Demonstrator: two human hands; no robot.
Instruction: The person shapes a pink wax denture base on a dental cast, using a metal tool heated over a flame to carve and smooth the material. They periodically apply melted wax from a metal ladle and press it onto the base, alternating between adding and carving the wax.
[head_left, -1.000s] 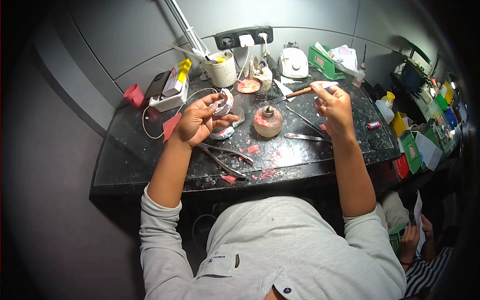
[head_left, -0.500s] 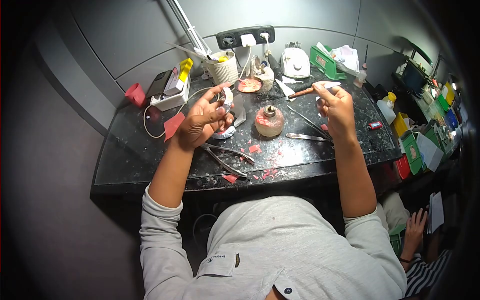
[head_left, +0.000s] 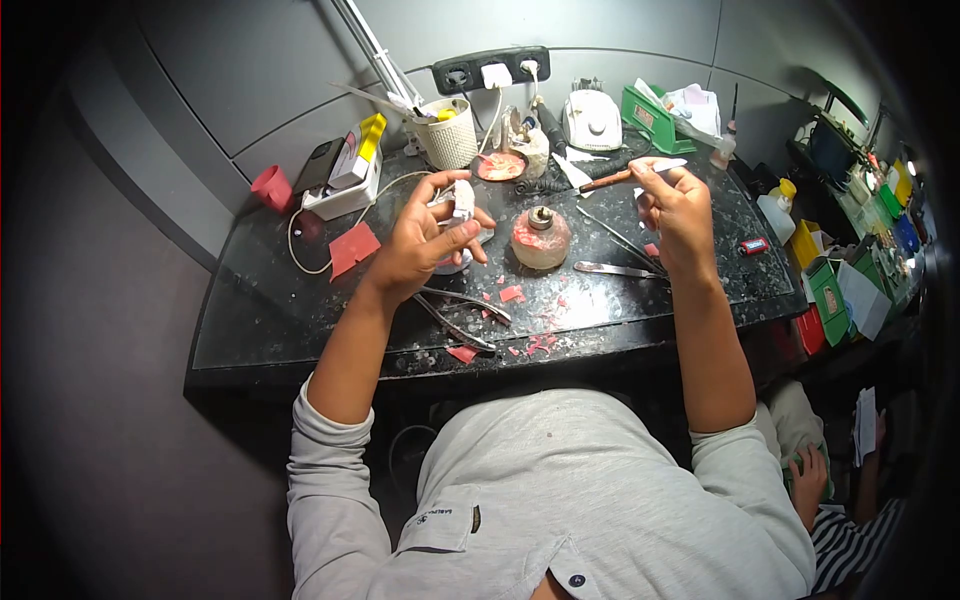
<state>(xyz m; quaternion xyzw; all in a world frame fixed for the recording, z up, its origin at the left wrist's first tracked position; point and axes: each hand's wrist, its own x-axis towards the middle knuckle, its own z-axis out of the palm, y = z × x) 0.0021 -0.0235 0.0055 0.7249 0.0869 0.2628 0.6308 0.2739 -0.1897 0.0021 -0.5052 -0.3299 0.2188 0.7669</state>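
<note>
My left hand is raised above the bench's left half, its fingers closed round a small white plaster dental cast. Another white piece lies partly hidden beneath that hand. On the right, my right hand grips a wax knife by its brown handle, its tip pointing left. Between my hands stands a round glass spirit burner with a metal top and pink stains; I cannot make out a flame. A metal spatula and a thin instrument lie near my right wrist.
Pliers lie at the front among pink wax scraps. A pink wax sheet is at left. Behind stand a dish of pink material, a woven pot and a white device. A co-worker's hand shows lower right.
My left hand has turned and shifted slightly right, tilting the cast more upright. The wax knife has drawn back a little to the right. The co-worker's hand has moved lower left.
</note>
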